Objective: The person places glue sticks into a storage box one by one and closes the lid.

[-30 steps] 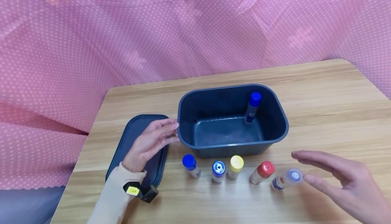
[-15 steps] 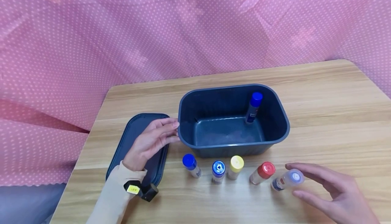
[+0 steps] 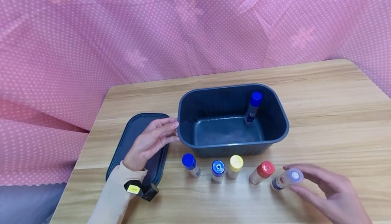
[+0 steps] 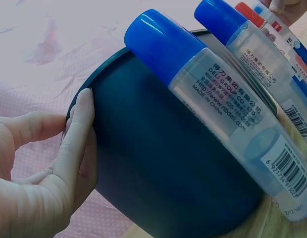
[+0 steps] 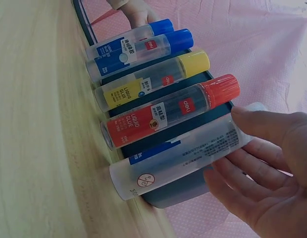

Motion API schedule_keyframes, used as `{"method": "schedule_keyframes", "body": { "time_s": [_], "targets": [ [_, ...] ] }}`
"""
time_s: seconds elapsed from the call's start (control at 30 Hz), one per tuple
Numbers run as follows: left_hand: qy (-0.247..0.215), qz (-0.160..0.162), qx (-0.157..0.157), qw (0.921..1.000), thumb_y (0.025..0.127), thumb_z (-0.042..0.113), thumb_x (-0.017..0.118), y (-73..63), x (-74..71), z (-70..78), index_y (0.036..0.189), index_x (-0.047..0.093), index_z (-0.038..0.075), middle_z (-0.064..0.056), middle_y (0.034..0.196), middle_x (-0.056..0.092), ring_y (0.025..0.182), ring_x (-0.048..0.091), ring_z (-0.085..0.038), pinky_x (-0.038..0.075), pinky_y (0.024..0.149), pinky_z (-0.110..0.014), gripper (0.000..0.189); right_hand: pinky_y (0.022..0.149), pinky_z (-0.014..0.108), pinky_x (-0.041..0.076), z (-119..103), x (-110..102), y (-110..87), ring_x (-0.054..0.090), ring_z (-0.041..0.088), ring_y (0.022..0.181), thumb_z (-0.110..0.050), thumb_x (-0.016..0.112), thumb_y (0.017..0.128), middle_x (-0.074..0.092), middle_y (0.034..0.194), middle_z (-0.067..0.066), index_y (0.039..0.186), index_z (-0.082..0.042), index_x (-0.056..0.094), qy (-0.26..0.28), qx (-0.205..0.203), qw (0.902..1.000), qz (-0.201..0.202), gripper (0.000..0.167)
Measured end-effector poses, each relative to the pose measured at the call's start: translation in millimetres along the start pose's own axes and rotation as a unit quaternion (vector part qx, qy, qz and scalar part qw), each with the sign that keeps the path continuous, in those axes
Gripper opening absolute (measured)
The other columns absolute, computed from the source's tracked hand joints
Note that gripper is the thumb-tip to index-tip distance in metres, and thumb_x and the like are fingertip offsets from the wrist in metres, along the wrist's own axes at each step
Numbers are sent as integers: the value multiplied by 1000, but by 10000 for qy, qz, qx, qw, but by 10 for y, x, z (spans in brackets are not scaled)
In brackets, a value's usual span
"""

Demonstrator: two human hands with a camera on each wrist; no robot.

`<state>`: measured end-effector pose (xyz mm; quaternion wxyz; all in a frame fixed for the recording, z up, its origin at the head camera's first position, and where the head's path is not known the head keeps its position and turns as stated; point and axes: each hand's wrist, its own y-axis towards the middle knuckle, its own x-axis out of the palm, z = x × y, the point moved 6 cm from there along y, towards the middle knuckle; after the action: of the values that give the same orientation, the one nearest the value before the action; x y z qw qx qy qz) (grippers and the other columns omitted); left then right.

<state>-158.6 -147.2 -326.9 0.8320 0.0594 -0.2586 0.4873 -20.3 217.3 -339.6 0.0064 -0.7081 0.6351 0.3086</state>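
Observation:
My right hand (image 3: 333,191) curls its thumb and fingers around the pale translucent cap of a liquid glue bottle (image 3: 279,182), which stands on the table. In the right wrist view, the thumb lies on one side of that cap and the fingers on the other. My left hand (image 3: 154,142) touches the left end of a dark blue plastic box (image 3: 233,146) with outstretched fingertips. Inside the box, a blue-capped glue bottle (image 3: 253,108) stands near the right end. Along the box's front stand a red-capped bottle (image 3: 262,173), a yellow-capped bottle (image 3: 235,168) and two blue-capped bottles (image 3: 218,172).
A dark blue lid (image 3: 131,139) lies flat on the wooden table (image 3: 330,115), left of the box and partly under my left forearm. Pink dotted cloth (image 3: 195,30) hangs behind the table. A black wrist camera (image 3: 149,192) sits on my left wrist.
My right hand has moved left and closed in around the translucent-capped glue bottle. The left hand, the box and the other bottles have stayed in place.

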Motion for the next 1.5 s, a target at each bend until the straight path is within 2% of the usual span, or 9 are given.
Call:
{"method": "schedule_keyframes", "body": {
  "time_s": [0.3, 0.47, 0.53, 0.6, 0.77, 0.93, 1.17, 1.33, 1.5],
  "targets": [
    [-10, -15, -2, 10000, 98, 1, 53, 9, 8, 0, 108, 66, 0, -8, 92, 68, 83, 66, -15, 56, 82, -33, 17, 89, 12, 47, 7, -22, 24, 65, 8, 97, 24, 73, 67, 70, 105, 7, 111, 2, 65, -81, 144, 9998, 117, 50],
    [-59, -22, 11, 10000, 98, 1, 53, 5, 10, 7, 107, 67, 0, -8, 91, 67, 83, 66, -15, 56, 82, -33, 17, 89, 12, 47, 12, -91, 55, 65, 7, 97, 27, 72, 65, 71, 104, 5, 111, 4, 65, 72, 90, 9997, 229, 52],
    [-62, -12, -1, 10000, 98, 1, 52, 5, 8, 6, 107, 67, 1, -8, 91, 67, 83, 66, -14, 56, 82, -33, 17, 90, 14, 47, -1, -123, 76, 66, 11, 97, 30, 70, 64, 71, 104, 10, 110, 9, 63, 463, -104, 9984, 314, 51],
    [-72, -3, -6, 10000, 98, 1, 53, 5, 12, 8, 106, 67, 1, -8, 90, 67, 83, 65, -14, 56, 82, -33, 16, 89, 13, 48, -19, -158, 94, 66, 9, 97, 30, 70, 65, 71, 104, 6, 110, 8, 64, 295, -18, 9989, 367, 51],
    [-71, -31, 17, 10000, 98, 1, 52, 6, 19, 15, 105, 67, 2, -7, 90, 68, 82, 66, -14, 57, 81, -32, 16, 88, 14, 48, -61, -264, 145, 66, 10, 95, 32, 70, 63, 70, 103, 5, 107, 13, 62, 534, -41, 9970, 567, 49],
    [-83, 23, 7, 10000, 98, 2, 53, 19, 29, 16, 106, 66, 2, -8, 90, 67, 82, 65, -15, 57, 81, -32, 16, 89, 19, 50, -119, -382, 237, 68, 20, 95, 29, 70, 66, 68, 103, 21, 104, 24, 56, 2023, -824, 9727, 776, 41],
    [-89, 194, -35, 9998, 98, 2, 53, 20, 48, 16, 106, 65, 1, -8, 90, 67, 81, 65, -15, 57, 79, -31, 15, 92, 20, 49, -238, -453, 376, 68, 22, 97, 32, 67, 65, 68, 103, 24, 104, 26, 55, 2156, -861, 9675, 1005, 41],
    [-52, 245, -13, 9997, 98, 2, 52, 8, 40, 10, 107, 64, 1, -8, 90, 66, 81, 65, -15, 57, 80, -30, 15, 92, 24, 50, -349, -478, 499, 67, 27, 97, 30, 68, 67, 66, 103, 29, 104, 31, 50, 2725, -1368, 9483, 883, 41],
    [23, 165, 60, 9998, 99, 3, 51, -4, 44, 15, 108, 64, 1, -7, 90, 67, 81, 64, -15, 57, 79, -29, 16, 92, 26, 51, -360, -548, 624, 66, 32, 98, 32, 66, 66, 62, 102, 35, 103, 31, 49, 2839, -1692, 9418, 610, 41]
  ]
}}
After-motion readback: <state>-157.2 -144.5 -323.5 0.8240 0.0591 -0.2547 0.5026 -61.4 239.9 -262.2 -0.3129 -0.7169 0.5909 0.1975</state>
